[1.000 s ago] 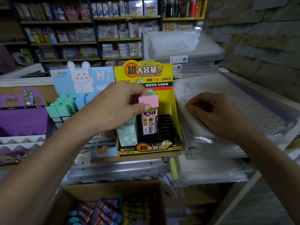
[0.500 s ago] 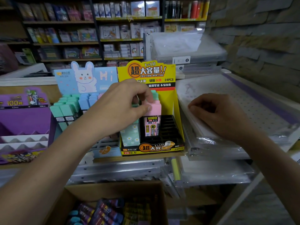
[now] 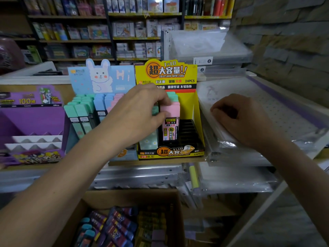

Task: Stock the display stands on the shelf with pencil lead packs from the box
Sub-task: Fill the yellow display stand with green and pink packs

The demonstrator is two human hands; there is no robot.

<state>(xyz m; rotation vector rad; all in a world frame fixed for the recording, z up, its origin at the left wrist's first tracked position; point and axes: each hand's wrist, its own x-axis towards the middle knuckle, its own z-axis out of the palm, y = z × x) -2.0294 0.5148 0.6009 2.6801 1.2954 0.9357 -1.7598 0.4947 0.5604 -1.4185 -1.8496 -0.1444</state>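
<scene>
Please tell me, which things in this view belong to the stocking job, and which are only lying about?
Job: left hand pinching the pink-capped lead pack; yellow display stand; rabbit display stand; perhaps the purple display stand; cardboard box of packs.
Lying about: clear plastic folders under the right hand; stationery shelves behind.

Print on stands and pack
Yellow stand (image 3: pixel 166 73): "1=10", "24PCS"; pink pack (image 3: pixel 170 125) in it: "2B 0.5"; blue stand (image 3: pixel 101 77) left of it: "Hi".
</scene>
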